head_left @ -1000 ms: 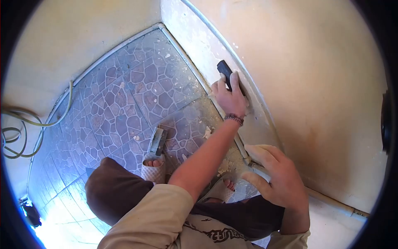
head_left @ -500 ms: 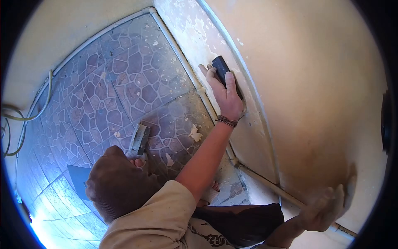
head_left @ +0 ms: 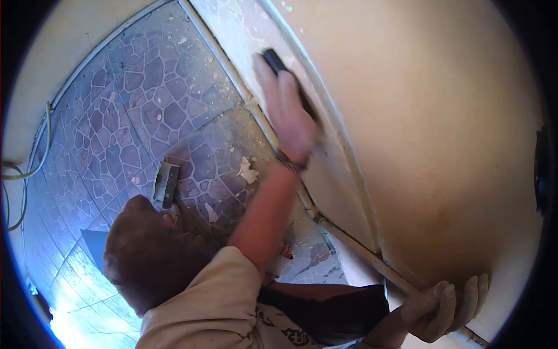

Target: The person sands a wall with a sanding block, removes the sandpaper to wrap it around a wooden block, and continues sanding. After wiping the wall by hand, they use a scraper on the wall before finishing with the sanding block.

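Observation:
My left hand [head_left: 290,116], with a braided bracelet at its wrist, holds a black bar-shaped hand tool [head_left: 274,60] flat against the low part of the wall. Its fingers lie along one side of the bar and the thumb along the other, blurred by motion. The tool's working edge is hidden. Beneath the tool, the wall strip [head_left: 229,26] shows pale, flaked paint. At the lower right, my right hand [head_left: 444,308] is dusty, palm turned up, with loosely bent fingers apart and nothing in them; it overlaps the lower wall [head_left: 436,174].
A pipe [head_left: 354,247] runs along the base of the wall. On the stone-patterned floor [head_left: 104,139] lie a metal-bladed tool [head_left: 167,183] and paint flakes [head_left: 248,170]. Brown cloth [head_left: 154,256] fills the lower left. A cable [head_left: 46,145] hangs at the left edge.
The view has shifted, so floor things sit further left. My left hand has slid the black tool along the wall. The right hand's fingers show more clearly.

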A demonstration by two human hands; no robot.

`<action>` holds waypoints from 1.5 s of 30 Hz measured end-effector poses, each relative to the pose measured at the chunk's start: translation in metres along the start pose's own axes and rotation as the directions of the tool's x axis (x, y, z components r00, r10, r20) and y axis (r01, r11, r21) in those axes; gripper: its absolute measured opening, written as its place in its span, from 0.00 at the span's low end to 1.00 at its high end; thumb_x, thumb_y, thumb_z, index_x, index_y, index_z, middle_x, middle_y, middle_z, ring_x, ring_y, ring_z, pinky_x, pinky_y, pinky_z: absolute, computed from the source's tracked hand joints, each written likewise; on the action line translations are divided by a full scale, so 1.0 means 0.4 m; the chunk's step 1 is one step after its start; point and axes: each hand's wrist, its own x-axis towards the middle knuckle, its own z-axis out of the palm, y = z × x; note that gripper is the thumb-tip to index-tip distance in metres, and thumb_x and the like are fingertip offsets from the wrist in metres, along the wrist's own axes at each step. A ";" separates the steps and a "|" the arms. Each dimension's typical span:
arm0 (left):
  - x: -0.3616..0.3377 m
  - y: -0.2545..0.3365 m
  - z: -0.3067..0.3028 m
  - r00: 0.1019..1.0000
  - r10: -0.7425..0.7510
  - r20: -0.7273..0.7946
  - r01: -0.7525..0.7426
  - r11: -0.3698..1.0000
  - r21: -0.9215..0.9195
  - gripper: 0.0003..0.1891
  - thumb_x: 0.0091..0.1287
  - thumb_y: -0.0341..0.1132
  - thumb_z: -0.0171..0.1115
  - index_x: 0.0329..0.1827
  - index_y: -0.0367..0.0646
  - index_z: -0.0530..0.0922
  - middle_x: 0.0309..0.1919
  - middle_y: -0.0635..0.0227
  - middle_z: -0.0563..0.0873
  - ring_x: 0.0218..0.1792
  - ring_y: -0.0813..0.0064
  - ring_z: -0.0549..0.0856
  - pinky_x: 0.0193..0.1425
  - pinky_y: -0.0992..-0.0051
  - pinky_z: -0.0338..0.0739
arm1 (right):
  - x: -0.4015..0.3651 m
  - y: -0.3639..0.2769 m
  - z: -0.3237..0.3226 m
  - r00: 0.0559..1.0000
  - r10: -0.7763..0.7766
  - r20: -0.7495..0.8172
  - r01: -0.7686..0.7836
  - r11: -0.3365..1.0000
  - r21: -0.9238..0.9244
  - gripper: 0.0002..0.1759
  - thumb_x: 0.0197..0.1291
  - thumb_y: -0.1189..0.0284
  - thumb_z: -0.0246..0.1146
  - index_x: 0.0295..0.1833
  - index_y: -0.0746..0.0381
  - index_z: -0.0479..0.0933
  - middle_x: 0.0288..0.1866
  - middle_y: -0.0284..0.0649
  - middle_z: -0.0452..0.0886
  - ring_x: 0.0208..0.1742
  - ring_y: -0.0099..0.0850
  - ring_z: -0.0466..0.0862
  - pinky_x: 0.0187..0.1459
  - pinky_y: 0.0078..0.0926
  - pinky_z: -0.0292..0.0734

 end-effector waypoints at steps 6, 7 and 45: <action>-0.172 0.064 0.022 0.998 0.026 0.049 -0.035 0.983 0.178 0.31 0.76 0.35 0.38 0.74 0.23 0.44 0.76 0.41 0.48 0.77 0.48 0.44 0.78 0.61 0.37 | -0.001 0.002 0.012 1.000 0.025 -0.015 -0.025 1.000 -0.013 0.07 0.65 0.79 0.57 0.46 0.66 0.77 0.50 0.55 0.79 0.54 0.55 0.79 0.58 0.57 0.75; -0.155 0.077 0.026 0.998 0.041 0.044 -0.047 0.988 0.144 0.31 0.76 0.35 0.38 0.74 0.23 0.43 0.76 0.41 0.48 0.77 0.47 0.43 0.78 0.60 0.36 | -0.004 0.001 0.013 0.999 0.028 -0.016 -0.029 0.999 -0.018 0.07 0.65 0.79 0.57 0.46 0.66 0.77 0.50 0.55 0.79 0.54 0.55 0.79 0.58 0.57 0.75; -0.220 0.072 0.018 0.980 0.060 0.190 -0.109 0.959 0.260 0.32 0.73 0.36 0.37 0.74 0.23 0.41 0.76 0.42 0.44 0.78 0.49 0.40 0.78 0.58 0.32 | 0.128 -0.024 0.111 0.949 0.135 -0.285 -0.177 0.976 -0.126 0.10 0.62 0.77 0.58 0.42 0.75 0.79 0.40 0.55 0.81 0.43 0.47 0.82 0.48 0.44 0.80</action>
